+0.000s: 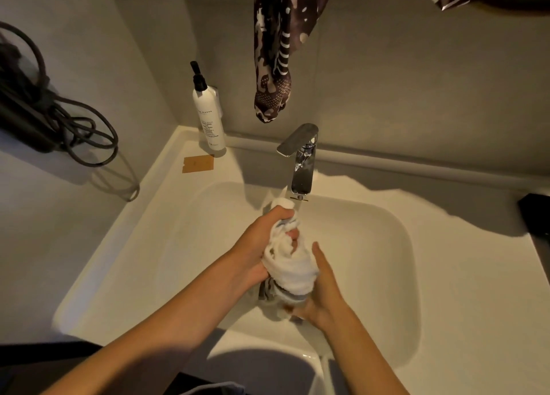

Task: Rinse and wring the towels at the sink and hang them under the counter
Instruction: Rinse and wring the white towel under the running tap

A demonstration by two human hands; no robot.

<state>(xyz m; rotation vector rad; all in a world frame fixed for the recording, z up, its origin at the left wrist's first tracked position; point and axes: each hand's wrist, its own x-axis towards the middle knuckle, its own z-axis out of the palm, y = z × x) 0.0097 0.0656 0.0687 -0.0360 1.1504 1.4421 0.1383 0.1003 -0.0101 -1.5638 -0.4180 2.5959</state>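
both hands work a white towel (287,263) over the basin of the white sink (166,245), just below the spout of the chrome faucet (302,162). the towel is bunched and twisted into a thick rope running from the spout end back toward the person, its near end showing grey stripes. the left hand (256,245) is wrapped tight around the upper part of the twist, fingers curled over the top with a tuft of cloth poking out beyond the knuckles, almost touching the faucet's tip. the right hand (323,290) presses against the towel's lower right side — fingers fairly straight along the roll, palm cupping the striped end — so it squeezes rather than pinches. whether water is running from the faucet cannot be told.

left of the faucet, on the sink's back ledge, a white pump bottle (206,114) with a black top stands upright, and a small tan card (198,163) lies flat just in front of it. a dark patterned cloth (276,52) hangs down the wall above the faucet. far left of the faucet, a black coiled cord (59,120) hangs on the side wall.
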